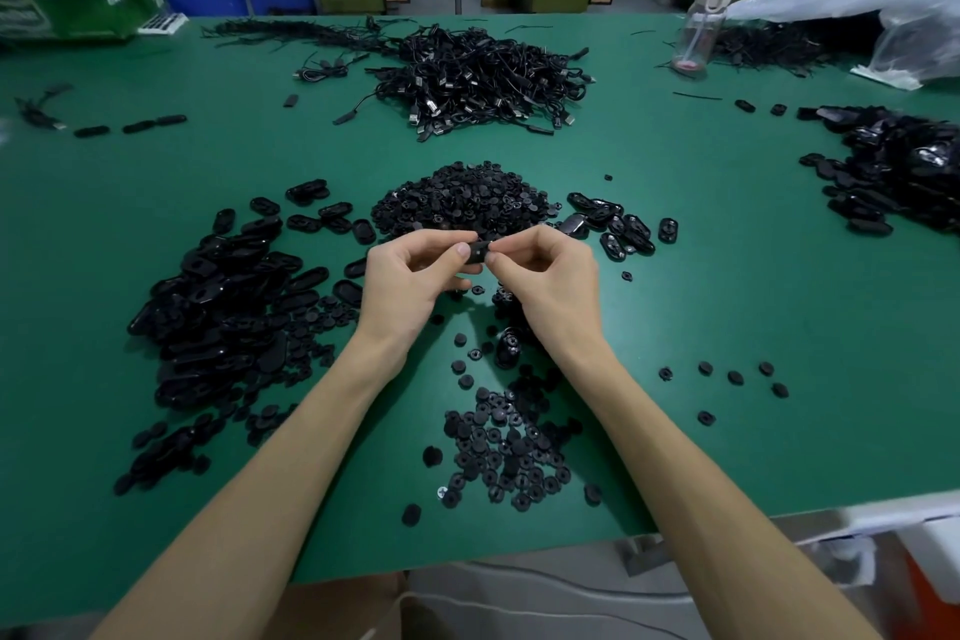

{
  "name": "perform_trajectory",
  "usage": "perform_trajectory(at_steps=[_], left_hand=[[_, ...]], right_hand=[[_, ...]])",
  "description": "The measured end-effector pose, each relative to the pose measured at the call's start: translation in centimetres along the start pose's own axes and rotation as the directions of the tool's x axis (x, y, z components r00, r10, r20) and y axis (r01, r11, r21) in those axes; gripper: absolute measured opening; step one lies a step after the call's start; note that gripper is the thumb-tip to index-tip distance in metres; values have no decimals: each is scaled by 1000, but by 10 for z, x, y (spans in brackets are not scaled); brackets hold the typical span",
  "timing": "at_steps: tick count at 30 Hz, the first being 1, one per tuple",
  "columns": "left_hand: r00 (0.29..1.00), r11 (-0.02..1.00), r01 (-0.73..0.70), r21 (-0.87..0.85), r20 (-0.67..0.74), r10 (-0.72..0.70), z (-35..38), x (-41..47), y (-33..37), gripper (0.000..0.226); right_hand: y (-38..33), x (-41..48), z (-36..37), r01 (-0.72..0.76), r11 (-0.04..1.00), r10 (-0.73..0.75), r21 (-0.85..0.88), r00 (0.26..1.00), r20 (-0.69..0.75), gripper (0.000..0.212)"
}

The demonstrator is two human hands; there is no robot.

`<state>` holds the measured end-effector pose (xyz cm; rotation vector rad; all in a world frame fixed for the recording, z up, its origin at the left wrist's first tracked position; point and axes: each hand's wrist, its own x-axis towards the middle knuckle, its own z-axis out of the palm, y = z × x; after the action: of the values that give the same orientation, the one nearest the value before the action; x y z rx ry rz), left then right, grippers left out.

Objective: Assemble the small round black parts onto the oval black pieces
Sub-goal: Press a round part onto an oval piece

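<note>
Here, the left hand [410, 278] and right hand [548, 276] both pinch one oval black piece [478, 253] with curled fingers [459, 252].

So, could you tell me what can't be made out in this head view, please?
1. Head view: the black piece pinched between the left hand and right hand is mostly covered by their fingers; whether it is assembled yet cannot be told.
2. Head view: the pile of oval pieces at the right is cut off by the frame edge.
3. Head view: the print on the green-and-white box is blurred and cropped.
</note>
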<state>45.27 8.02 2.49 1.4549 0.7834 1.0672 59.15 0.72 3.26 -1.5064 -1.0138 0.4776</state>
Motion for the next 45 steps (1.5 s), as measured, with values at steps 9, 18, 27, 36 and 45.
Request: perform_trajectory(at_steps=[9,18,27,36,45], left_hand=[[998,996,-62,60,22,61,2,-2,1,16],[998,999,-38,0,55,38,2,-2,1,15],[996,999,-40,-2,74,41,1,-2,0,12],[996,997,-66,27,53,65,1,-2,1,16],[998,998,-58,32,39,57,-1,0,-1,18]], right_hand=[[-3,-2,1,23,999,-23,-46,1000,14,6],[-5,-3,-3,115,986,-117,-119,993,-8,9],[-3,0,-5,-136,959,116,248,989,95,18],[-1,2,-6,-155,925,111,347,983,144,17],[0,2,-6,-138,927,89,348,984,153,15]])
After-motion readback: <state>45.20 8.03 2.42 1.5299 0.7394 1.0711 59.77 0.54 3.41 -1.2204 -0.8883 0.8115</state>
